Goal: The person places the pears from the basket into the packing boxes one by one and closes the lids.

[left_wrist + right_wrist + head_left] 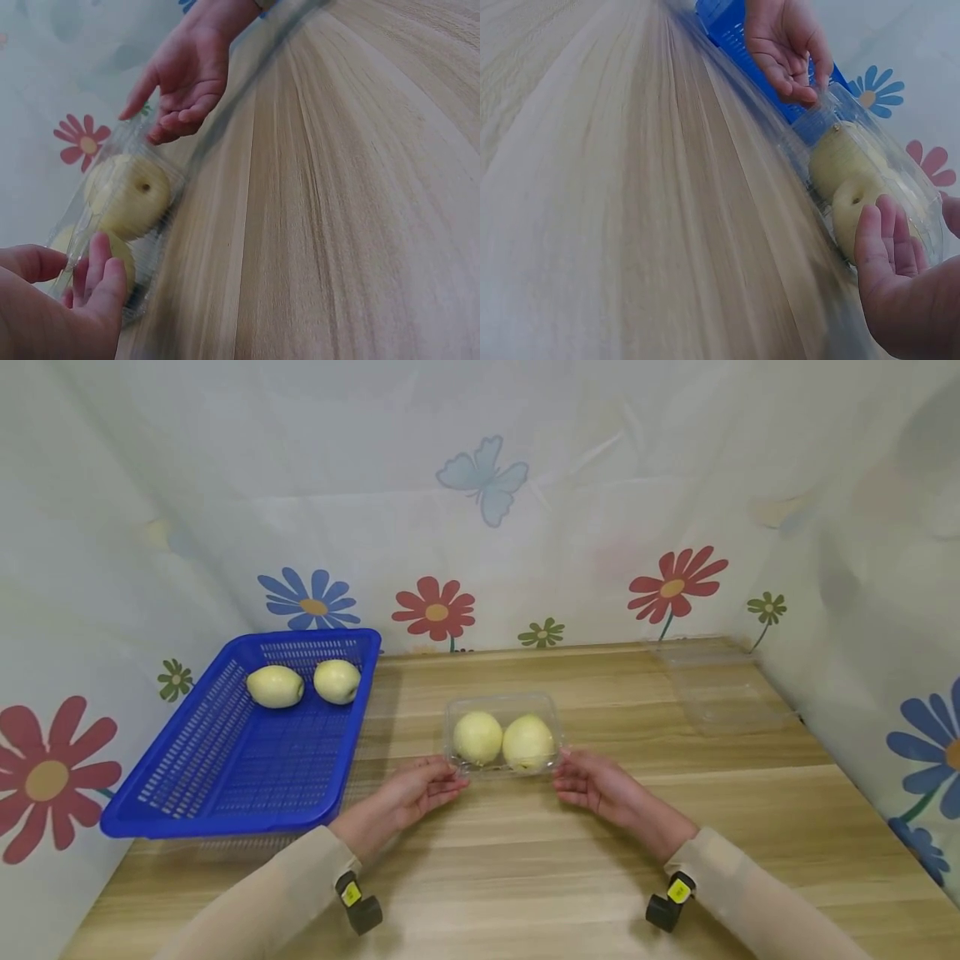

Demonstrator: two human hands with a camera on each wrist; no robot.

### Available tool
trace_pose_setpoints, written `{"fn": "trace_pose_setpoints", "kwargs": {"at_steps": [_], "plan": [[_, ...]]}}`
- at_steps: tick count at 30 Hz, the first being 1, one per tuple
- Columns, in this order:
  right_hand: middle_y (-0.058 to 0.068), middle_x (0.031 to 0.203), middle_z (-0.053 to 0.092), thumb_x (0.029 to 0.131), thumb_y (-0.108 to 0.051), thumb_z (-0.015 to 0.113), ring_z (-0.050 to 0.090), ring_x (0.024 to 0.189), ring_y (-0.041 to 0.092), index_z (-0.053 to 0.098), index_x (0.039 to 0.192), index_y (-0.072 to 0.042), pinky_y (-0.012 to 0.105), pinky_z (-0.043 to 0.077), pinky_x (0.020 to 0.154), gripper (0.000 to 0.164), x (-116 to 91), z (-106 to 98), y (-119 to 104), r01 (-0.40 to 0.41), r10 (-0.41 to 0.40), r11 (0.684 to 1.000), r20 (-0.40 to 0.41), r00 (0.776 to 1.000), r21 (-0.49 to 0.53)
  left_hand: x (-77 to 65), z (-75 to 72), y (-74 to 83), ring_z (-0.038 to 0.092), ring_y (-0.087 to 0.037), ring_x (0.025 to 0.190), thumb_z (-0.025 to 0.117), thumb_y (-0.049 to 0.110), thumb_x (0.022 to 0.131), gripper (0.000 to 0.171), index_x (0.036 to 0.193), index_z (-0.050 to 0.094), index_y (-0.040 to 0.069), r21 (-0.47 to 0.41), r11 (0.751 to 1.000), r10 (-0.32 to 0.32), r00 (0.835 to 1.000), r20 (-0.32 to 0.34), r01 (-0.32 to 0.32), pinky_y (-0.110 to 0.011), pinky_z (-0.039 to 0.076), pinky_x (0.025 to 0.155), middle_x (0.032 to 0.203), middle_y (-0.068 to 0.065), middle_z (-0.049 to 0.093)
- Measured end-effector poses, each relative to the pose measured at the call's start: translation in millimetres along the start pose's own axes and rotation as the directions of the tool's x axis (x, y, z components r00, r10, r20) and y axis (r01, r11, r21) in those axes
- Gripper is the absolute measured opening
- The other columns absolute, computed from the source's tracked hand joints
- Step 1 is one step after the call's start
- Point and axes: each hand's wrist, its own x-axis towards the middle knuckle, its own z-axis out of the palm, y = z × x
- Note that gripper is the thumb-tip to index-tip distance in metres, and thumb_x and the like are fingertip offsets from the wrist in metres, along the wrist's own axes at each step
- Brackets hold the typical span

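Note:
A clear plastic clamshell box [504, 703] sits on the table with two pale yellow pears [477, 738] side by side inside. Its lid lies over the fruit. At the near left corner my left hand [416, 792] pinches the rim between thumb and fingers. My right hand [600, 787] holds the near right corner, thumb on top and fingers along the side. The right wrist view shows the right fingers [889, 240] against the clear wall beside a pear [855, 206]. Both thumbs lie at the lid's edge.
To the left stands a blue plastic basket [352, 743] with two more pears [275, 687] at its far end. Another clear plastic container [731, 706] lies at the back right of the wooden table [510, 877]. A flower-printed curtain [570, 543] closes off the back and sides.

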Motion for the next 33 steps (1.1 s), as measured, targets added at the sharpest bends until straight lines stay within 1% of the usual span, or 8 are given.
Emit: {"fn": "trace_pose_setpoints", "kwargs": {"at_steps": [6, 14, 21, 28, 31, 33], "plan": [[-0.007, 0.085, 0.07, 0.11, -0.017, 0.042, 0.071, 0.08, 0.006, 0.059, 0.092, -0.016, 0.02, 0.061, 0.079, 0.025, 1.7, 0.5, 1.6, -0.009, 0.009, 1.0, -0.007, 1.0, 0.003, 0.2, -0.1, -2.1, 0.073, -0.007, 0.079, 0.049, -0.001, 0.101, 0.014, 0.097, 0.06, 0.006, -0.004, 1.0, 0.007, 1.0, 0.014, -0.007, -0.02, 0.061, 0.079, 0.079, 0.003, 0.07], [-0.006, 0.086, 0.069, 0.108, -0.01, 0.041, 0.07, 0.082, 0.006, 0.058, 0.094, -0.016, 0.021, 0.062, 0.082, 0.022, 5.1, 1.7, 3.2, 0.027, -0.027, 1.0, 0.001, 1.0, 0.003, 0.8, 0.4, -1.8, 0.073, -0.007, 0.079, 0.048, -0.001, 0.101, 0.014, 0.097, 0.059, 0.006, -0.019, 1.0, 0.007, 1.0, 0.005, -0.006, -0.02, 0.061, 0.079, 0.079, 0.003, 0.07], [-0.004, 0.085, 0.067, 0.106, -0.006, 0.04, 0.069, 0.08, 0.006, 0.054, 0.096, -0.013, 0.02, 0.061, 0.079, 0.019, 6.1, 7.6, 6.9, 0.045, -0.046, 0.999, -0.041, 0.998, -0.014, -1.0, -1.9, -3.9, 0.073, -0.007, 0.08, 0.048, -0.001, 0.102, 0.011, 0.1, 0.058, 0.004, -0.021, 1.0, -0.001, 1.0, -0.001, 0.001, -0.02, 0.061, 0.081, 0.08, 0.002, 0.069], [-0.003, 0.083, 0.065, 0.106, -0.005, 0.043, 0.069, 0.077, 0.007, 0.05, 0.099, -0.008, 0.019, 0.061, 0.076, 0.01, 3.8, 13.4, 4.8, 0.057, -0.065, 0.996, -0.121, 0.991, -0.065, -1.3, -0.8, -5.3, 0.073, -0.006, 0.08, 0.047, 0.0, 0.102, 0.009, 0.103, 0.055, 0.005, -0.018, 1.0, 0.01, 1.0, 0.007, -0.01, -0.019, 0.061, 0.079, 0.08, 0.003, 0.068], [-0.003, 0.084, 0.066, 0.106, -0.005, 0.044, 0.069, 0.077, 0.007, 0.05, 0.101, -0.007, 0.019, 0.062, 0.076, 0.008, 3.1, 13.6, 2.9, 0.05, -0.058, 0.997, -0.123, 0.991, -0.065, -1.3, 0.4, -5.1, 0.072, -0.006, 0.079, 0.047, 0.002, 0.103, 0.008, 0.107, 0.053, 0.005, -0.014, 1.0, 0.004, 1.0, 0.005, -0.004, -0.019, 0.061, 0.078, 0.08, 0.004, 0.068], [-0.003, 0.084, 0.067, 0.107, -0.006, 0.043, 0.069, 0.077, 0.006, 0.05, 0.102, -0.007, 0.02, 0.062, 0.076, 0.009, 3.1, 13.0, 1.8, 0.043, -0.05, 0.997, -0.116, 0.992, -0.057, -2.6, 1.1, -5.5, 0.072, -0.007, 0.078, 0.045, 0.007, 0.105, 0.012, 0.114, 0.051, 0.002, -0.021, 1.0, -0.017, 1.0, 0.005, 0.017, -0.02, 0.061, 0.079, 0.081, 0.003, 0.067]]}}
